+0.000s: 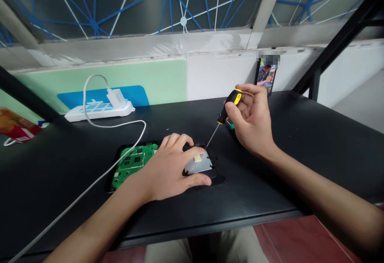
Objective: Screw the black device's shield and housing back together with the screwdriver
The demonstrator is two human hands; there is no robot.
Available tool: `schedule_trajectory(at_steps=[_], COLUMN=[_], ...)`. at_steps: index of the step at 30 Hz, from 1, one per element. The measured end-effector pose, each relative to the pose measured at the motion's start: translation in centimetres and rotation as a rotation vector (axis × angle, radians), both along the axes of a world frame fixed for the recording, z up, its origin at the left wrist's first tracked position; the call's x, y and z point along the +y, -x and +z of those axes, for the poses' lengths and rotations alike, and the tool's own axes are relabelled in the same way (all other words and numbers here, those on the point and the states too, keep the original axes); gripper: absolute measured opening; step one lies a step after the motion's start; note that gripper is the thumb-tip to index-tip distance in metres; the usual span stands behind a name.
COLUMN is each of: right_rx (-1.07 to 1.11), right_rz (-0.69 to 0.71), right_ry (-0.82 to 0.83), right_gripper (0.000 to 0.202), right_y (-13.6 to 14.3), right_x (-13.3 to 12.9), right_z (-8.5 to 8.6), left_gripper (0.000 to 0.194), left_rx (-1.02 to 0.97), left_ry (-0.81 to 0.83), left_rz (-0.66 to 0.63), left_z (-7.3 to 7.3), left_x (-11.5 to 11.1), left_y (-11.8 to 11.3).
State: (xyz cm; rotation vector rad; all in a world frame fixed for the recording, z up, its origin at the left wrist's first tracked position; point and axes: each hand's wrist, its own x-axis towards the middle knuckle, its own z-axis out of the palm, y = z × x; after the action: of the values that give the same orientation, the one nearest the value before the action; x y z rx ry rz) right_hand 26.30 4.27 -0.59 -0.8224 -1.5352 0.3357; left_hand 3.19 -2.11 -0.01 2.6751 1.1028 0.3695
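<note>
My right hand (255,121) grips a screwdriver (229,105) by its black and yellow handle. The thin shaft slants down to the left, and its tip meets the upper right corner of a small black device part with a silver plate (202,164). Over that part lies my left hand (168,165), thumb along the near edge and forefinger on the plate, gripping it against the table. A small cream pad sits on the plate. Left of it, partly under my left hand and wrist, a green circuit board (135,161) rests in a black case. Something green shows behind my right hand.
A white cable (144,129) crosses the black table and passes over the circuit board to a charger (116,99) in a white power strip (99,111). A phone (266,75) leans against the wall. At the far left lies a red packet (22,127).
</note>
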Motion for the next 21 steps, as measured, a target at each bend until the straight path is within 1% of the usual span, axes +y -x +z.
schedule_trajectory(at_steps=[13,21], right_rx=[0.019,0.039], right_rz=[0.007,0.005], right_ry=[0.015,0.042], right_gripper=[0.033,0.030], right_y=[-0.01,0.06], right_x=[0.10,0.15], right_z=[-0.11,-0.08], left_gripper=[0.060,0.060], left_rx=[0.009,-0.003], left_ry=[0.008,0.001], left_rz=[-0.001,-0.003], left_z=[0.11,-0.11], left_x=[-0.02,0.05], left_y=[-0.01,0.00])
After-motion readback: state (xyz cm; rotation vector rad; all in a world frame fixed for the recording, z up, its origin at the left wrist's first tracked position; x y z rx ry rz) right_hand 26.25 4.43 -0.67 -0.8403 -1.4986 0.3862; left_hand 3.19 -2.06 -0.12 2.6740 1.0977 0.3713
